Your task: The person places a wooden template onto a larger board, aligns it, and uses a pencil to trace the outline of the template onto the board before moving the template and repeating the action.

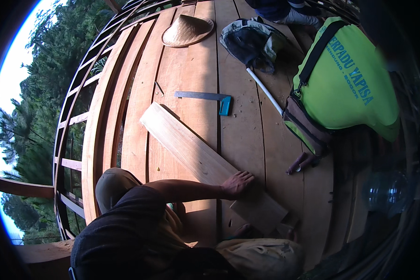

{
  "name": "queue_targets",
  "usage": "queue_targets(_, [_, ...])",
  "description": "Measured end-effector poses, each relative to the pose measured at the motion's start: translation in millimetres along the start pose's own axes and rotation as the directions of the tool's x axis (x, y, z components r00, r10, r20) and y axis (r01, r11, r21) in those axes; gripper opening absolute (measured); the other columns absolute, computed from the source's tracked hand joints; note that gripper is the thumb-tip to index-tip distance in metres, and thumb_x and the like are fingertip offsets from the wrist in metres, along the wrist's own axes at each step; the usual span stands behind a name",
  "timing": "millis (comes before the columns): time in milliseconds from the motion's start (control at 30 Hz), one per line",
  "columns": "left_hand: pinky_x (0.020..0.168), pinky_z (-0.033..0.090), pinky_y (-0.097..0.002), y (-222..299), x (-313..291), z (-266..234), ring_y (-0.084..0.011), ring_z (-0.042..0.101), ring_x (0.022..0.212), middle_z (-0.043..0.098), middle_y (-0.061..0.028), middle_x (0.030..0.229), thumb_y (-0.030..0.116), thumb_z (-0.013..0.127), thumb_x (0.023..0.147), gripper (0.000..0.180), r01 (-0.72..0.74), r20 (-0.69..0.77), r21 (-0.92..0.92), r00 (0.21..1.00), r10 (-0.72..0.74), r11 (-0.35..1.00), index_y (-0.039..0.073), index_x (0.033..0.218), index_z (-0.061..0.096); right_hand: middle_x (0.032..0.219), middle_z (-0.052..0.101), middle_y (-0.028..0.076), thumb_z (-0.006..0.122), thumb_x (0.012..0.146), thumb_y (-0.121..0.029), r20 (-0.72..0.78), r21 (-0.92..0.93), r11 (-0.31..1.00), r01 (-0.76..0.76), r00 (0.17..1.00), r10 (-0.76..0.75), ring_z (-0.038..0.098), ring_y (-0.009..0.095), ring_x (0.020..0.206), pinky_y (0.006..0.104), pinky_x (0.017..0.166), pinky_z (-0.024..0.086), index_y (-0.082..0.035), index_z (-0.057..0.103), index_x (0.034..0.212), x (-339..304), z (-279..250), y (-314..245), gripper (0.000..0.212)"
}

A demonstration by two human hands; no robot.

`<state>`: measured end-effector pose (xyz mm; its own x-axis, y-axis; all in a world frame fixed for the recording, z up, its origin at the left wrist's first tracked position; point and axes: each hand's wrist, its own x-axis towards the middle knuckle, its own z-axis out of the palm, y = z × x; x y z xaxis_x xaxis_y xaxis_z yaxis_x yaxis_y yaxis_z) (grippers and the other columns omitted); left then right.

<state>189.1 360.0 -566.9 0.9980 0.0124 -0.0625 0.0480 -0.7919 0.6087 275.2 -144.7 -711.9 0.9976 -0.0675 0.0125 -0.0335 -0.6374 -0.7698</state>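
Observation:
My left hand (238, 185) presses flat on a long wooden plank (186, 144), its fingers stretched out toward the plank's right edge. That plank lies slantwise over the floorboards, its far end in sunlight. Below the hand is a shaded board section (260, 210); I cannot tell whether it is the same plank or a separate piece. My right hand does not show. A handsaw (203, 96) with a teal handle lies beyond the plank. To its left rests a small thin dark tool (159, 88), too small to name.
A woven cone-shaped hat (187, 31) sits far off. Right of it are a dark backpack (254, 42), a white tube (266, 91) and a bright green bag (345, 79). Another person's legs (289, 14) show at the top. Open slats (74, 121) edge the floor (238, 121) at left.

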Motion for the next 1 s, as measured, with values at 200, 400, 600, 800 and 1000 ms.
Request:
queue_targets(200, [0.113,0.044,-0.0489,-27.1,31.9,-48.1,-0.0385,0.055,0.132,0.062,-0.0192,0.135,0.025,0.061,0.102,0.045,0.131,-0.252,-0.25,0.948,-0.195,0.959,0.003,0.141,0.054,0.124,0.073,0.02,0.076,0.1,-0.03,0.017,0.162,0.98,-0.119,0.993,0.118,0.074,0.032,0.105,0.0423,0.087,0.06,0.001,0.072,0.124,28.1,-6.7,-118.5,0.039])
queue_targets(400, [0.111,0.043,-0.0487,-114.7,94.5,-131.2,-0.0403,0.054,0.13,0.061,-0.0205,0.134,0.029,0.057,0.103,0.047,0.278,-0.63,-0.202,0.697,-0.342,0.939,0.003,0.142,0.053,0.124,0.071,0.02,0.071,0.1,-0.016,0.396,0.016,0.98,0.199,0.899,-0.189,0.072,0.032,0.113,0.0414,0.094,0.057,0.001,0.067,0.132,69.1,34.0,-357.3,0.036])
queue_targets(600, [0.116,0.038,-0.0502,-272.0,152.3,-236.6,-0.0381,0.048,0.139,0.056,-0.0222,0.143,0.03,0.06,0.101,0.059,0.568,-0.832,-0.258,0.281,-0.479,0.782,0.002,0.15,0.047,0.123,0.07,0.021,0.074,0.093,-0.011,0.773,0.141,0.768,0.625,0.416,-0.48,0.071,0.037,0.112,0.0439,0.095,0.057,0.0,0.067,0.133,103.8,109.3,-494.8,0.042])
queue_targets(800, [0.129,0.005,-0.0635,-393.6,189.2,-273.4,-0.042,0.007,0.164,0.012,-0.0274,0.175,0.053,0.047,0.105,0.086,0.799,-0.562,-0.543,-0.114,-0.82,0.261,0.002,0.168,0.019,0.124,0.07,0.02,0.075,0.093,-0.012,0.87,0.205,0.683,0.701,0.189,-0.456,0.069,0.039,0.115,0.0462,0.098,0.057,-0.003,0.066,0.137,105.9,169.9,-595.8,0.046])
queue_targets(1000, [0.127,0.004,-0.0672,-411.2,222.5,-250.5,-0.0401,0.009,0.165,0.011,-0.0269,0.176,0.07,0.039,0.104,0.093,0.907,-0.601,-0.415,-0.211,-0.771,0.075,0.006,0.169,0.021,0.129,0.068,0.019,0.073,0.095,-0.015,0.831,0.214,0.667,0.713,0.227,-0.508,0.067,0.037,0.117,0.0467,0.099,0.056,-0.005,0.06,0.144,126.6,230.5,-689.1,0.052])
